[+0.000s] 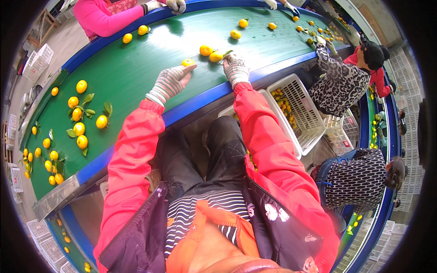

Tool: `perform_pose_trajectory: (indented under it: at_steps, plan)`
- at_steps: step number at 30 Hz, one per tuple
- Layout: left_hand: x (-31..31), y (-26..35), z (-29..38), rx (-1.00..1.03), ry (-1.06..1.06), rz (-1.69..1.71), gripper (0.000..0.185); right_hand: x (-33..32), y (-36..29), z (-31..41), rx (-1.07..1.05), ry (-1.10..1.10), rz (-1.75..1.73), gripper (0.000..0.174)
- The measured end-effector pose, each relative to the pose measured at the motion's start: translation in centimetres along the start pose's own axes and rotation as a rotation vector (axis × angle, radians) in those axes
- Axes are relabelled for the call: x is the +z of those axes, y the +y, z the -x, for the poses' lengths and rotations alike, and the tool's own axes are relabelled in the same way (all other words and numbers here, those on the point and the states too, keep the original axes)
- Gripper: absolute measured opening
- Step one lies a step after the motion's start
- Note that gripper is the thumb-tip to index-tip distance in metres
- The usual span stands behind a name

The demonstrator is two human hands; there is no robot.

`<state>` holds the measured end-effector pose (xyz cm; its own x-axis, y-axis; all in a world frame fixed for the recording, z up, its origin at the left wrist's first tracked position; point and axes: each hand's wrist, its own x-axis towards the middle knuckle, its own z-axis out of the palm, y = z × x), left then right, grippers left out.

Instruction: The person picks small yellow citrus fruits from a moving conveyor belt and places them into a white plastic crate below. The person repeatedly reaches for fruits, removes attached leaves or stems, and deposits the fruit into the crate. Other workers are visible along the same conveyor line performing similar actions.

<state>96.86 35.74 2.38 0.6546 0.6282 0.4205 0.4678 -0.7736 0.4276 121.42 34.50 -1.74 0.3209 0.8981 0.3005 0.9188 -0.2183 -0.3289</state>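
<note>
Striped knit gloves cover both of my hands, held over the green conveyor belt (136,75). My left hand (170,82) has its fingers bent, with a fingertip against or just in front of an orange mandarin (187,62); whether it grips the fruit is unclear. My right hand (236,68) has curled fingers at the leaf (227,53) of a second mandarin (215,56). Its fingertips are partly hidden, so a grip on the leaf or stem cannot be made out. Touching that fruit on its left is a third mandarin (206,50).
Several leafy mandarins (79,129) lie on the belt to the left. A blue rail (194,104) edges the belt before me. White plastic crates (309,112), one with small fruit inside, stand below at right. Across the belt is a person in a pink sleeve (119,20); another person (341,78) works at right.
</note>
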Motion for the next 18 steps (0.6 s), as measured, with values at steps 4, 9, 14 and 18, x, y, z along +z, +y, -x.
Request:
perform_pose_trajectory:
  at_steps: [4, 9, 14, 18]
  plan:
    - [-0.1, 0.1, -0.3, -0.031, -0.051, -0.068, 0.034, -0.3, 0.1, 0.1, 0.057, -0.041, -0.034, 0.018]
    - [-0.8, 1.9, -0.8, -0.119, -0.073, 0.120, 0.034, -1.0, 0.3, -0.2, 0.012, -0.061, 0.008, 0.018]
    - [-1.1, 2.8, -1.4, -0.269, -0.158, 0.558, 0.023, -1.5, 0.3, -0.5, 0.039, -0.086, 0.011, 0.017]
    - [-0.9, 1.5, -1.6, -0.111, -0.250, -0.037, 0.022, -1.7, 0.3, -0.5, 0.038, -0.078, 0.011, 0.017]
